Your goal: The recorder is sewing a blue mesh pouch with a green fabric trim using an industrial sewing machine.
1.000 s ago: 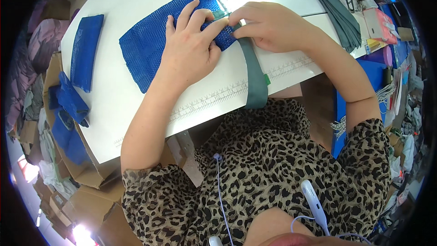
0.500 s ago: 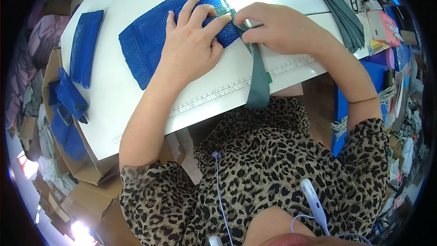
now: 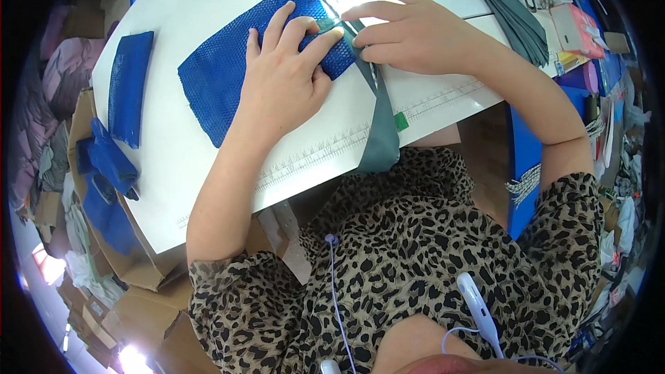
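A white table [image 3: 163, 180] carries a broad blue mesh panel [image 3: 216, 79]; a narrower blue piece [image 3: 130, 90] lies at left; a green strip [image 3: 383, 130] reaches the near edge; bundled green strips [image 3: 511, 22] rest at right.

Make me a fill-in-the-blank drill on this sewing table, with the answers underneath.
1. The mesh fabric under the left hand is ____ in colour.
2. In the picture, the narrow mesh piece lies to the ____ of that fabric.
3. In the picture, the bundle of green strips lies to the ____ of the right hand.
4. The top of the table is ____ in colour.

Missing words: blue; left; right; white.
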The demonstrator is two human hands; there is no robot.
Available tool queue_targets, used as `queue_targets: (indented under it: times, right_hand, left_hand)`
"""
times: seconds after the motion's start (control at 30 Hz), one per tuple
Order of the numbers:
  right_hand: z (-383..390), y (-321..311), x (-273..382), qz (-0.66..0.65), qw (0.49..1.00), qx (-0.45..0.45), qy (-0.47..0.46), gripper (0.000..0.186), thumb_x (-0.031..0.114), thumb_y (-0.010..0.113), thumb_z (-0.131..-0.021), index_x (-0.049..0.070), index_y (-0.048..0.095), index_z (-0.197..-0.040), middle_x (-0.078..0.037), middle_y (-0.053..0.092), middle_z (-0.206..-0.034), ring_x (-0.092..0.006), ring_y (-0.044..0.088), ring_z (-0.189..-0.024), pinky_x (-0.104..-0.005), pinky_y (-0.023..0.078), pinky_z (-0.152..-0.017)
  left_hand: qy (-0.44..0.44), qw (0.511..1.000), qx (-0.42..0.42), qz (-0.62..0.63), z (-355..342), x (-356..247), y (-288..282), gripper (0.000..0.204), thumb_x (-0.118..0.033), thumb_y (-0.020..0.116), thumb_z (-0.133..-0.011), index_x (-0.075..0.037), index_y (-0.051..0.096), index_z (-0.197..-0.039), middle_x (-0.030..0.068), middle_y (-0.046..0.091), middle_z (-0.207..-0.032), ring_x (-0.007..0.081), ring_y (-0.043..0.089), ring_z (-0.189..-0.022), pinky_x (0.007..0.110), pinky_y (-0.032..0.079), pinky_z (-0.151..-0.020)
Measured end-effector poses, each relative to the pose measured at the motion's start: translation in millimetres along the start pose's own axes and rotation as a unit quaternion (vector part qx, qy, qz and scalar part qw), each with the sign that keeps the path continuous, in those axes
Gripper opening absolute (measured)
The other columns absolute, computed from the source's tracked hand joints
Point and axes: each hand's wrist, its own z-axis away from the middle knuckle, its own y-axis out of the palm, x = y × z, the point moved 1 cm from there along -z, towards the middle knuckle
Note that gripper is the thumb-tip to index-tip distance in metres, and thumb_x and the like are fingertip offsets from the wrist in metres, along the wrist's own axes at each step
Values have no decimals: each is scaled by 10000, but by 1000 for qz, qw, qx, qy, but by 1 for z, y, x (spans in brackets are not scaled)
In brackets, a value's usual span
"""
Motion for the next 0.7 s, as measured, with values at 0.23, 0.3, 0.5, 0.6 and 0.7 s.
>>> queue_targets:
  times: [0.23,0.3,0.5,0.6,0.7]
  right_hand:
    - [19,14,1,-102,993,-36,40,190,92,693,-773,78,681,-962,-44,688,-1076,-223,639,-1108,-380,507,-976]
    - [21,16,3,-89,994,-40,48,182,94,681,-780,79,679,-962,-47,687,-1078,-224,641,-1109,-362,522,-945]
    - [22,18,5,-79,994,-54,58,182,96,664,-785,76,672,-966,-51,680,-1095,-224,638,-1127,-337,543,-905]
    - [22,18,5,-89,993,-54,63,194,97,670,-781,78,677,-974,-48,679,-1105,-225,640,-1128,-339,544,-914]
    - [22,20,8,-87,992,-50,71,198,98,676,-780,83,685,-977,-47,679,-1108,-225,642,-1126,-340,543,-925]
  left_hand:
    - [-9,997,22,73,1,-7,-15,437,-227,645,-807,-143,616,-1234,104,537,-1278,354,317,-1421,692,220,-1106]
    - [-14,994,39,102,2,-8,-18,473,-286,743,-767,-105,607,-1183,93,540,-1305,369,300,-1432,683,201,-1116]
    - [-25,989,7,146,2,-4,-8,233,-137,630,-822,-73,570,-1037,102,562,-1281,382,306,-1431,671,188,-1126]
    - [-53,980,-30,188,1,0,-4,205,-76,568,-827,-64,546,-1030,107,570,-1266,382,313,-1428,657,185,-1136]
    - [-38,983,-20,178,-2,-6,-4,233,-61,557,-831,-63,543,-1063,114,564,-1275,394,313,-1426,649,186,-1140]
